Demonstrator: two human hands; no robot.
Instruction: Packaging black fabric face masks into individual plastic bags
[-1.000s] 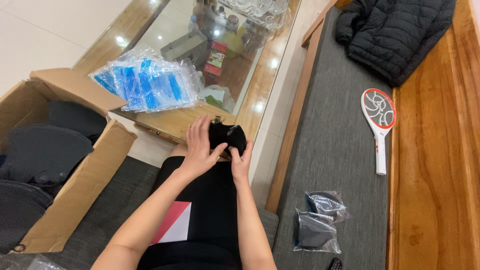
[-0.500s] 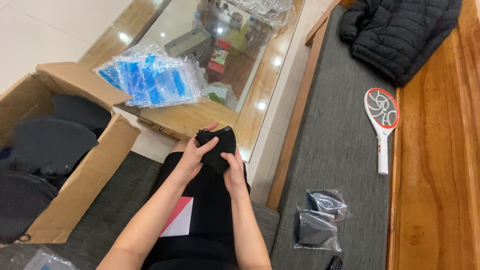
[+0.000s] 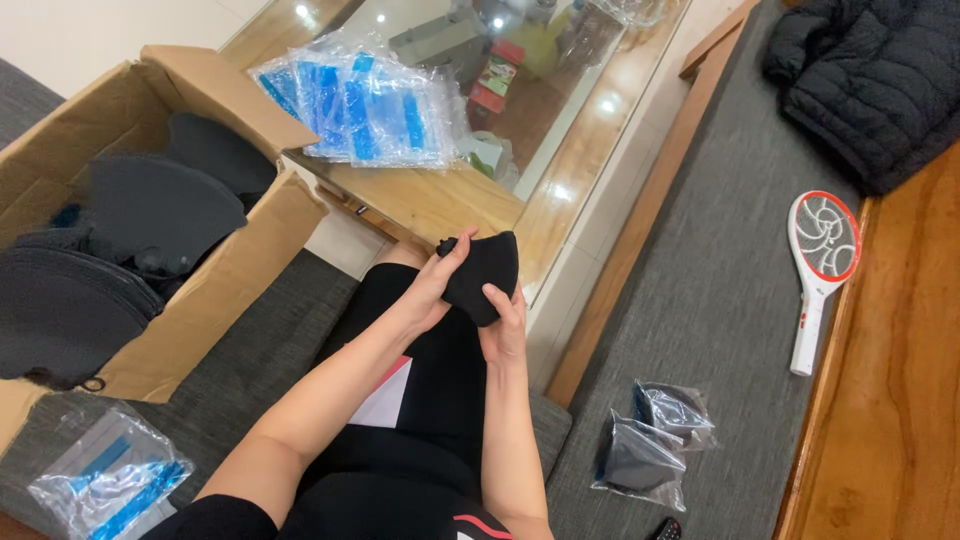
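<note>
Black fabric piece [image 3: 482,276], rounded and folded, is held above the person's lap between both hands. Left hand [image 3: 433,290] is closed on its left edge, thumb on top; right hand [image 3: 505,325] grips it from below, fingers curled around the lower edge.

Near the viewer, bottom left, a clear plastic bag with blue print [image 3: 108,482] lies flat on the grey cushion [image 3: 720,300]. At the right side, approx. level with the elbow, 2 small clear bags [image 3: 655,440] lie just beside each other on the cushion, each with a dark piece inside.

Left of the lap stands an open cardboard box [image 3: 215,290], flaps up, filled w/ many dark rounded fabric pieces [image 3: 130,230] stacked in it.

Farther, on the glass-top wooden table [image 3: 440,200], lies a pile of clear bags with blue print [image 3: 360,105], near the box flap. Far right, a red-and-white racket-shaped swatter [image 3: 822,262] lies on the cushion edge, and a black padded jacket [image 3: 875,70] beyond it.
</note>
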